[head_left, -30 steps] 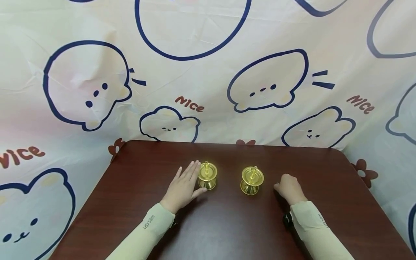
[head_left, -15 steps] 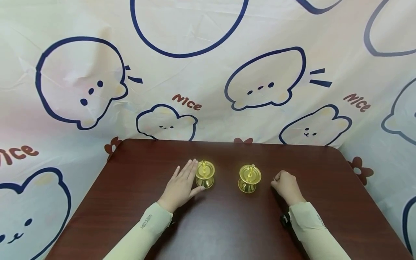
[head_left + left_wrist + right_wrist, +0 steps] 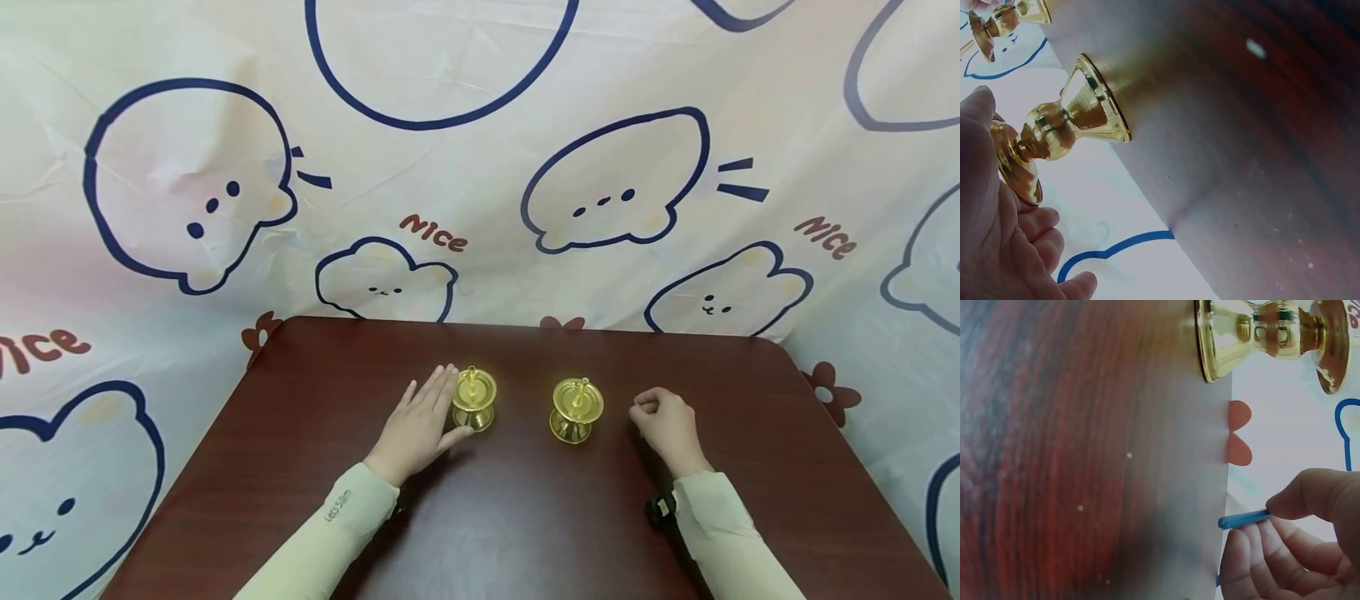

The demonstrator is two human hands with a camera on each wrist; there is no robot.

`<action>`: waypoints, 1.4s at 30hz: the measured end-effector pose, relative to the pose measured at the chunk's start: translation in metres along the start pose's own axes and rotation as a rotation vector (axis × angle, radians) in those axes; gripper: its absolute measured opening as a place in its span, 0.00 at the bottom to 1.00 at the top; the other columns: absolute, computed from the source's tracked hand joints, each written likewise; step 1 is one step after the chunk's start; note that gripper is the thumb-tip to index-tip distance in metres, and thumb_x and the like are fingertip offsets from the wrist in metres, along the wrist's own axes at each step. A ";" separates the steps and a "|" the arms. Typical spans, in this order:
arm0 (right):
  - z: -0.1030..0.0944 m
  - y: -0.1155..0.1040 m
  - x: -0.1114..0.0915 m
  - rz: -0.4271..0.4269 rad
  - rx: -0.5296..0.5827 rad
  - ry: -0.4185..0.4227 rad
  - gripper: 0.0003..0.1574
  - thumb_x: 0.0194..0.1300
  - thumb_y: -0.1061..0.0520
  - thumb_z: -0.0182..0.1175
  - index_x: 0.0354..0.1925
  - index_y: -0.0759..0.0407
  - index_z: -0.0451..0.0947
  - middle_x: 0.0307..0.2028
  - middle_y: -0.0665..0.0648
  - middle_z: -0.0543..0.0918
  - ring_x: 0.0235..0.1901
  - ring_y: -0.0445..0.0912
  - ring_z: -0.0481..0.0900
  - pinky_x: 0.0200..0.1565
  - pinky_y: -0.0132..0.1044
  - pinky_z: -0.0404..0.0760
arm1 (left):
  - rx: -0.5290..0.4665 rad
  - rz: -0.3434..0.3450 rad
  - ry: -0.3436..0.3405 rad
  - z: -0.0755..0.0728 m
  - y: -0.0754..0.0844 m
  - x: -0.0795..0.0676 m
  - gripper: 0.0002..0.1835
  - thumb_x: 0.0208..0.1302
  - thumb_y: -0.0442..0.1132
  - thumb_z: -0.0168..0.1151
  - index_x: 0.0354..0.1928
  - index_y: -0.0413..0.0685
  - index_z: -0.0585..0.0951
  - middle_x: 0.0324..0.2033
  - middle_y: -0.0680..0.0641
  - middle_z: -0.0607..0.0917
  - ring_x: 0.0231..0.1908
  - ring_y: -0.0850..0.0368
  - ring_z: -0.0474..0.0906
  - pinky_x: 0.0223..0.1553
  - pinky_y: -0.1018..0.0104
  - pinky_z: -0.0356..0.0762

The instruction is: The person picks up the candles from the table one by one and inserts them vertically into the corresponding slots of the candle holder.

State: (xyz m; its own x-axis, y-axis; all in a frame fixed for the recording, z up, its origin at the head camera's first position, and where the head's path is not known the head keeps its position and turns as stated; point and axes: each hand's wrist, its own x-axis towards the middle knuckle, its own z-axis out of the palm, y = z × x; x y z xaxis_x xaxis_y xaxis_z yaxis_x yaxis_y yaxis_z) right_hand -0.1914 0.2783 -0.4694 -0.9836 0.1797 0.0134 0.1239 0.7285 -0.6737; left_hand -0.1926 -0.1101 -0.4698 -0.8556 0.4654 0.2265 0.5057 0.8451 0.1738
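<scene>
Two gold-coloured pedestal holders, like small oil lamps, stand upright on the table, each with a shallow dish and a short central post. Beside the left holder (image 3: 474, 392) lies my left hand (image 3: 415, 429), palm turned down and fingers extended along its left side. In the left wrist view the thumb and fingers come close around its dish (image 3: 1016, 169); whether they press on it I cannot tell. My right hand (image 3: 667, 427) is to the right of the right holder (image 3: 577, 408), apart from it. Between thumb and fingers it pinches a thin blue stick (image 3: 1244, 519), partly hidden by the hand.
The dark reddish-brown table (image 3: 517, 533) has rounded far corners. Behind it hangs a pale cloth (image 3: 480, 183) printed with blue cartoon outlines and red flowers. A dark band (image 3: 660, 510) shows at the right wrist.
The right hand turns slightly, and its thumb and index finger now show more clearly. The left hand and both holders keep their places; the head view has shifted a little.
</scene>
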 end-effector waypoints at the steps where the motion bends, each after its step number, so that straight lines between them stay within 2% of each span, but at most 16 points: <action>1: 0.000 0.000 0.000 0.000 0.008 0.005 0.16 0.68 0.58 0.58 0.47 0.69 0.81 0.38 0.63 0.85 0.31 0.50 0.82 0.35 0.44 0.82 | 0.000 -0.001 -0.006 0.000 0.000 0.000 0.48 0.69 0.62 0.60 0.78 0.37 0.57 0.77 0.39 0.59 0.77 0.46 0.52 0.73 0.40 0.54; 10: -0.003 0.001 -0.005 -0.011 0.062 0.080 0.17 0.69 0.57 0.57 0.49 0.66 0.82 0.42 0.64 0.86 0.39 0.55 0.83 0.36 0.40 0.80 | -0.011 -0.009 -0.024 -0.002 0.000 0.000 0.48 0.69 0.62 0.60 0.78 0.37 0.56 0.77 0.40 0.58 0.78 0.47 0.50 0.74 0.41 0.51; 23: 0.000 0.000 -0.011 -0.025 0.094 0.166 0.13 0.70 0.58 0.60 0.48 0.64 0.84 0.41 0.62 0.88 0.38 0.52 0.84 0.36 0.35 0.79 | -0.023 0.000 -0.006 -0.003 0.000 0.000 0.48 0.69 0.61 0.62 0.77 0.36 0.58 0.77 0.40 0.60 0.77 0.47 0.52 0.74 0.40 0.51; 30: -0.001 -0.004 -0.015 0.001 0.193 0.161 0.14 0.71 0.57 0.62 0.50 0.64 0.82 0.44 0.63 0.87 0.36 0.39 0.83 0.33 0.27 0.79 | -0.019 0.002 -0.007 -0.004 -0.001 0.001 0.48 0.69 0.59 0.62 0.78 0.37 0.57 0.77 0.40 0.59 0.77 0.47 0.52 0.74 0.41 0.52; 34: -0.002 -0.007 -0.017 0.013 0.254 0.151 0.15 0.71 0.57 0.62 0.52 0.65 0.81 0.46 0.63 0.87 0.34 0.31 0.81 0.33 0.26 0.79 | -0.020 0.002 -0.002 -0.004 0.000 0.002 0.47 0.69 0.59 0.62 0.78 0.37 0.58 0.77 0.40 0.60 0.77 0.47 0.52 0.74 0.41 0.52; 42: -0.003 -0.009 -0.024 0.020 0.387 0.132 0.17 0.71 0.55 0.63 0.52 0.65 0.81 0.42 0.60 0.86 0.33 0.35 0.84 0.35 0.28 0.83 | -0.020 -0.001 -0.006 -0.004 0.000 0.001 0.48 0.69 0.59 0.63 0.78 0.37 0.57 0.77 0.40 0.60 0.77 0.47 0.52 0.74 0.41 0.52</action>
State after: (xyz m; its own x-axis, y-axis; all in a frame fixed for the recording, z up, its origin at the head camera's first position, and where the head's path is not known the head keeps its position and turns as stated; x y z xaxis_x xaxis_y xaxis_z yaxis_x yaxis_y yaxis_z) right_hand -0.1686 0.2695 -0.4620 -0.9532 0.2928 0.0747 0.0600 0.4257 -0.9029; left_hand -0.1927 -0.1107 -0.4658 -0.8566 0.4664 0.2209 0.5071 0.8399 0.1933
